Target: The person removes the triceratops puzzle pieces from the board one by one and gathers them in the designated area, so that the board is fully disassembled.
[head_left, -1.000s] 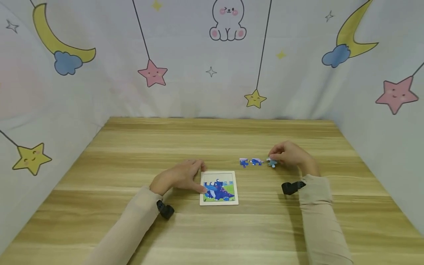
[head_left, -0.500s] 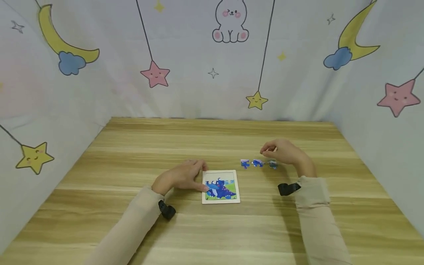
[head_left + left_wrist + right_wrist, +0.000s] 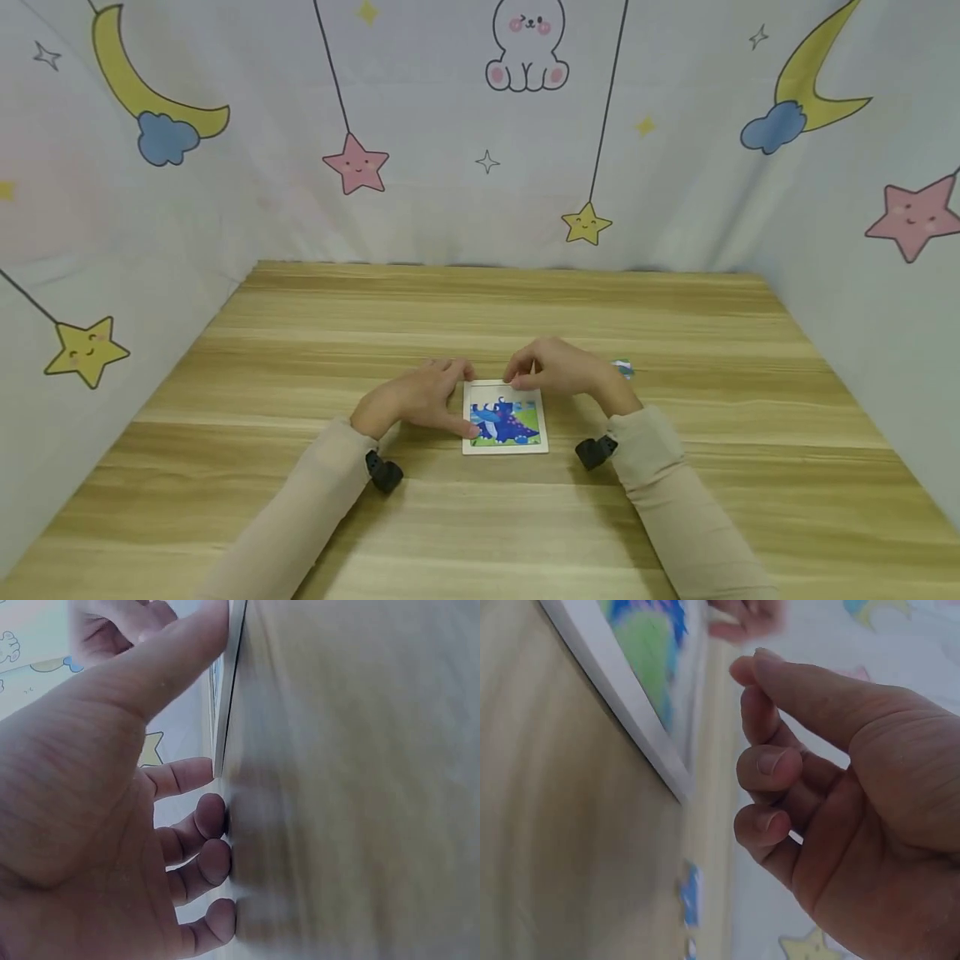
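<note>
A square jigsaw tray point(image 3: 504, 451) with a white border lies on the table, its picture showing a blue dinosaur and a bare strip along the far side. My left hand point(image 3: 420, 400) steadies its left side, thumb over the border and index finger at the far corner; the other fingertips rest on the table. Over the tray's far edge, my right hand point(image 3: 562, 367) pinches a puzzle piece between thumb and index finger, the piece mostly hidden by the fingertips. Loose puzzle pieces lie to the right, one puzzle piece point(image 3: 622, 367) showing beyond the right wrist.
Wood-grain table point(image 3: 480, 533) spreads around the tray. Behind and beside it hangs a pale curtain point(image 3: 435, 217) printed with moons and stars. In the right wrist view a blue puzzle piece point(image 3: 691, 895) lies past the tray's corner.
My right hand has lifted from the loose pieces and travelled left to the tray's far edge, its forearm now hiding most of the row. The left hand has kept its hold on the tray.
</note>
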Available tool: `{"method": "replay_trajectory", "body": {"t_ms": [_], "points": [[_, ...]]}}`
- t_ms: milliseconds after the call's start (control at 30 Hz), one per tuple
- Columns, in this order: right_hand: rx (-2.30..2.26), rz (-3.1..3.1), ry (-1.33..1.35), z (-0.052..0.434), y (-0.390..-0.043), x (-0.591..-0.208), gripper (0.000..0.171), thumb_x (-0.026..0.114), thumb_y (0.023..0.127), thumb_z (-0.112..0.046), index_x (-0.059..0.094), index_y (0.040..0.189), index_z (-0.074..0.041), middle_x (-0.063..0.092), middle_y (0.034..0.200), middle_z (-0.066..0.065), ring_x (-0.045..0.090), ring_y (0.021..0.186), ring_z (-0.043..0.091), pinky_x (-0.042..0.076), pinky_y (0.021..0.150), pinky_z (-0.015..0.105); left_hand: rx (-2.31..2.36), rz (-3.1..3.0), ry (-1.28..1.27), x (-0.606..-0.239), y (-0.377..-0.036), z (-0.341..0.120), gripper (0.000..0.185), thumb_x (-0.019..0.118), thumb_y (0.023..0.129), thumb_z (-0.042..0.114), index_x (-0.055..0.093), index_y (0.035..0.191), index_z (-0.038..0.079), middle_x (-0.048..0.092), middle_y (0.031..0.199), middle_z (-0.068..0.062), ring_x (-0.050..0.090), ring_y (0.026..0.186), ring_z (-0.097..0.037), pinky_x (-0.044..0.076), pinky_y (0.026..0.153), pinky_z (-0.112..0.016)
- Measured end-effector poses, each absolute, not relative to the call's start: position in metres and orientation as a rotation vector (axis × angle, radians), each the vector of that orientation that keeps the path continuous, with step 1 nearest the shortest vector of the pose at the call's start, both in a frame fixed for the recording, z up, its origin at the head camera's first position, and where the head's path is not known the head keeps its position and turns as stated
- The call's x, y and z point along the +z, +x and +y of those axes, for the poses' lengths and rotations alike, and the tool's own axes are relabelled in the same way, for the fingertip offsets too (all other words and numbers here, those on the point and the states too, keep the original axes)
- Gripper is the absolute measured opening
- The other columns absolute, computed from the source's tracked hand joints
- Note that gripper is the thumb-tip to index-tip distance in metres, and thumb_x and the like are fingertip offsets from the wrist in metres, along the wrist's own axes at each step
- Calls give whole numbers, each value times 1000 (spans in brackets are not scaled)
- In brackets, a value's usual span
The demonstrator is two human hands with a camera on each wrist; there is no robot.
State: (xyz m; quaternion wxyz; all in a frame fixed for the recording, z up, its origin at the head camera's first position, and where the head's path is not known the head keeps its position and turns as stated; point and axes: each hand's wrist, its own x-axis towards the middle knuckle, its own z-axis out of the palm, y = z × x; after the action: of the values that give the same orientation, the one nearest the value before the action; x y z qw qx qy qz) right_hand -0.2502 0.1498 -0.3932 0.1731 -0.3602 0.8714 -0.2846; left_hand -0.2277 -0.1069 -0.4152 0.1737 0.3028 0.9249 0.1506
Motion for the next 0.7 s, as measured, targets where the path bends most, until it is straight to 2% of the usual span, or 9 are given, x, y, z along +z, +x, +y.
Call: {"method": "replay_trajectory", "body": {"t_ms": [100, 333, 500, 700], "points": [[-806, 2402, -1040, 133, -245, -400, 14, 70, 95, -14, 72, 106, -5, 63, 83, -3, 53, 74, 9, 45, 68, 25, 426, 2626, 858, -414, -228, -106, 82, 78, 79, 60, 43, 134, 11, 52, 112, -7, 47, 100, -25, 45, 87, -43], [-817, 2356, -954, 110, -233, -412, 25, 80, 87, -14, 61, 100, -6, 54, 77, -2, 47, 67, 8, 40, 63, 22, 427, 2629, 864, -412, -228, -104, 83, 78, 79, 60, 43, 135, 10, 52, 108, -6, 47, 98, -24, 45, 86, -42], [-825, 2361, -1002, 107, -231, -414, 20, 76, 90, -12, 57, 94, -8, 51, 75, -4, 45, 65, 7, 38, 62, 22, 421, 2625, 852, -414, -227, -105, 82, 78, 79, 60, 43, 135, 10, 52, 109, -6, 47, 100, -24, 45, 87, -43], [-870, 2347, -1038, 116, -235, -405, 10, 68, 97, -15, 61, 91, -11, 58, 80, -4, 53, 68, 9, 45, 63, 23, 421, 2634, 853, -415, -227, -104, 81, 78, 79, 61, 43, 134, 12, 53, 108, -5, 48, 97, -23, 45, 85, -42]]}}
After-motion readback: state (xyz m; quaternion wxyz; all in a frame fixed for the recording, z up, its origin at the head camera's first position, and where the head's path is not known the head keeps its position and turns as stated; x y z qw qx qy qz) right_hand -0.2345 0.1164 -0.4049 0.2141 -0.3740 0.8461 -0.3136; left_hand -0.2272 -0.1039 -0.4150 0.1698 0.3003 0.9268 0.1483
